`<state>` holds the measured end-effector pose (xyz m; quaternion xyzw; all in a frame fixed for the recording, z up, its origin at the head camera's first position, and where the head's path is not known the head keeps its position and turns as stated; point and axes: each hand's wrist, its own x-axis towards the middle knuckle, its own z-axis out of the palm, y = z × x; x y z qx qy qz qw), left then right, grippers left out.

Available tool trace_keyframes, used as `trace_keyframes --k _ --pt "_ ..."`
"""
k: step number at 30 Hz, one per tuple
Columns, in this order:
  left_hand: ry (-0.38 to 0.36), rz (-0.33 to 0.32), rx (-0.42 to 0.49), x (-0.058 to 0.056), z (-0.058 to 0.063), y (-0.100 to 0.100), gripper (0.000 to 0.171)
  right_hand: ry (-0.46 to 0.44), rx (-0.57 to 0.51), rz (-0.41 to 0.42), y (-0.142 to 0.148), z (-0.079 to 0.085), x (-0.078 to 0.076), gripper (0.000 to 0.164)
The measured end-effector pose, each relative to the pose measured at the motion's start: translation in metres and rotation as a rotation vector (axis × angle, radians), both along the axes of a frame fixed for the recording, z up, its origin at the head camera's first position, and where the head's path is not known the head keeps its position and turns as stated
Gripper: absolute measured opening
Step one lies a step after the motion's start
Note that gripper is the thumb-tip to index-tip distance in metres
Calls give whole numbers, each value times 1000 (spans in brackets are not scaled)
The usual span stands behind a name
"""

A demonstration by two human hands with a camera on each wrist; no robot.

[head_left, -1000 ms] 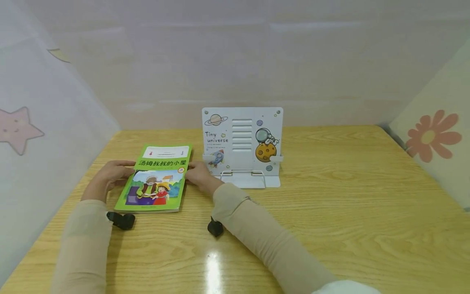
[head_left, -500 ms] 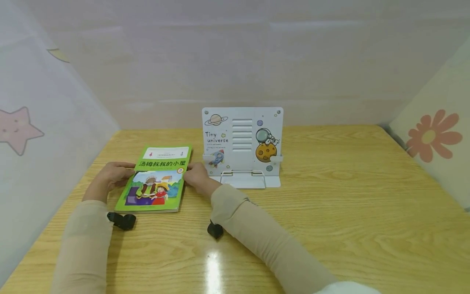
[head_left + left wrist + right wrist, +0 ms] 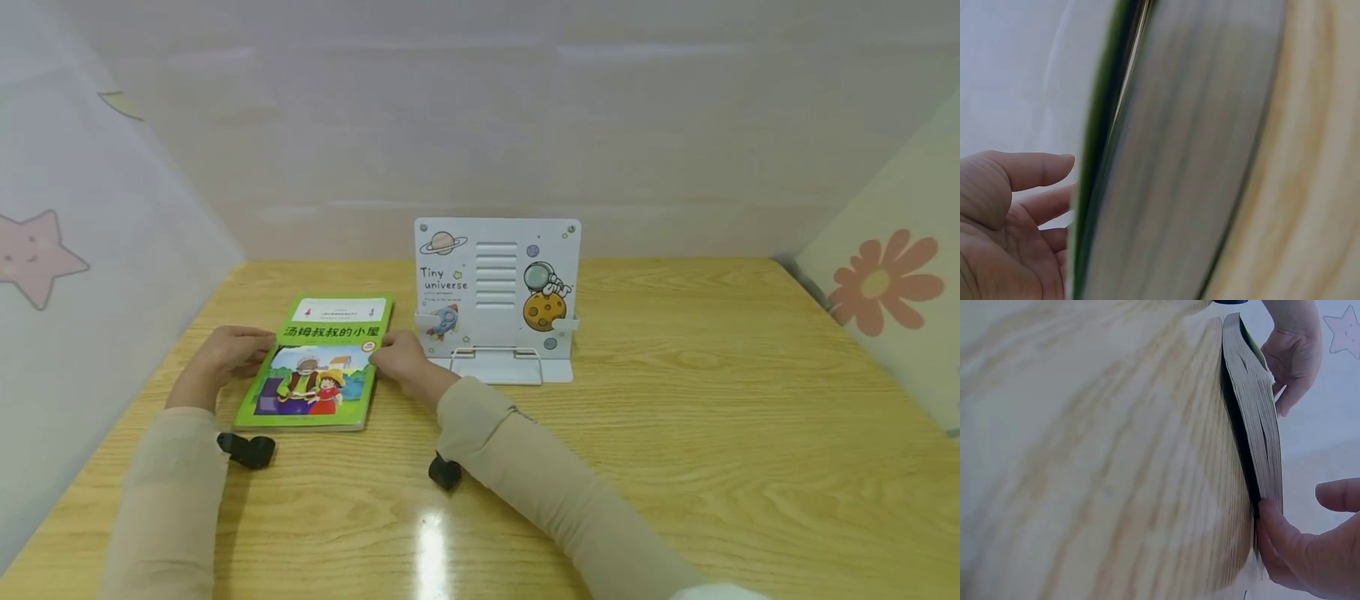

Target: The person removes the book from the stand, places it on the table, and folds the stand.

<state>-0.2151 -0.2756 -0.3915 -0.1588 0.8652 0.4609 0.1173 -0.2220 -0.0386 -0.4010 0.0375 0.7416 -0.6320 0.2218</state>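
While left hand (image 3: 227, 353) and right hand (image 3: 401, 358) flank it, loosely spread | green book (image 3: 318, 375) flat | long axis away, top farthest

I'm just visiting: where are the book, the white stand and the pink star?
Book (image 3: 315, 365): head view, front cover.
White stand (image 3: 497, 318): head view, upright panel.
Pink star (image 3: 39, 260): head view, its middle.

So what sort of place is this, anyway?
Perhaps a children's reading or study corner: a wooden table bears a cartoon-covered book and a white book stand, with a pink star and flower decorating the pale surroundings.
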Motion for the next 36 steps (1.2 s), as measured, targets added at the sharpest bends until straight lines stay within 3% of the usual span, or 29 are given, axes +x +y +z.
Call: trace_keyframes --k 6,11,21,24,28,31,35,36 --pt "12 -23 -5 5 5 3 56 19 72 18 6 3 3 50" --pt "16 -52 -11 7 6 0 61 58 55 78 12 7 7 50" --pt "192 -75 -71 -24 -22 -46 76 233 95 251 21 20 17 47" --pt "207 -74 -91 -25 -15 -43 77 276 122 284 24 25 21 47" --pt "188 -88 -80 -15 10 -19 72 311 143 305 30 33 25 46" --pt "221 -106 -63 -26 -2 -23 71 341 137 327 36 40 27 45" --pt "296 -110 -100 -56 -40 -42 72 375 114 344 46 48 28 46" --pt "299 -117 -102 -60 -43 -42 70 382 108 345 49 49 28 46"
